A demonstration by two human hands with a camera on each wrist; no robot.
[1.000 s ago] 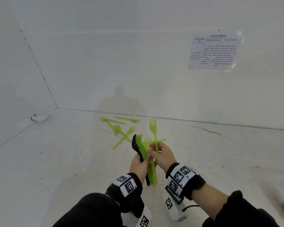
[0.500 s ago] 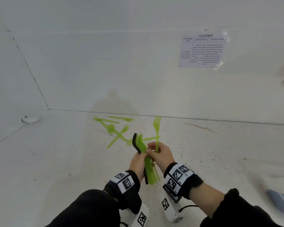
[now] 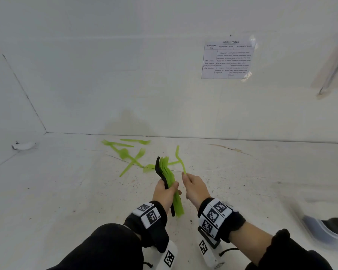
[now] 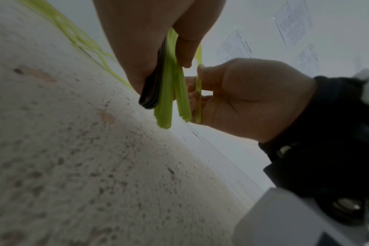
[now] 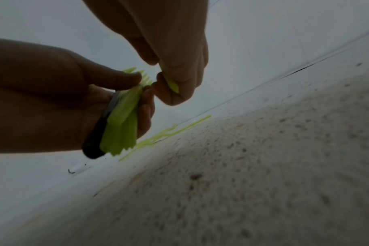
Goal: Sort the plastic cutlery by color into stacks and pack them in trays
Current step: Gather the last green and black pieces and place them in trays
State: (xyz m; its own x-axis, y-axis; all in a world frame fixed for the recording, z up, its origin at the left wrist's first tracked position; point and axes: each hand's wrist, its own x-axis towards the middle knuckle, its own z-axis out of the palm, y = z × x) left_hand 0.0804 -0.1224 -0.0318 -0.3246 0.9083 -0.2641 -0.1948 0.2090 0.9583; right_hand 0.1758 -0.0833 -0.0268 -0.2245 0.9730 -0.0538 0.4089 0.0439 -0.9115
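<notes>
My left hand (image 3: 165, 191) grips an upright bundle of cutlery (image 3: 169, 184): several lime-green forks with black pieces at the bundle's left side. The bundle's handle ends (image 4: 164, 106) stick out below the palm. My right hand (image 3: 193, 187) pinches the handle of one green fork (image 3: 179, 158) just right of the bundle, tines pointing up and away. In the right wrist view that handle (image 5: 172, 84) sits between thumb and forefinger, close to the bundle (image 5: 122, 126). More green cutlery (image 3: 129, 154) lies scattered on the white floor beyond my hands.
A white wall meets the floor behind the scattered pieces, with a printed sheet (image 3: 227, 59) stuck to it. A small white object (image 3: 23, 146) lies near the left corner. A shoe (image 3: 324, 230) shows at the right edge.
My right hand has drawn the single green fork away to the right of the bundle and turned it edge-on. The left hand keeps its grip. The view shifted left.
</notes>
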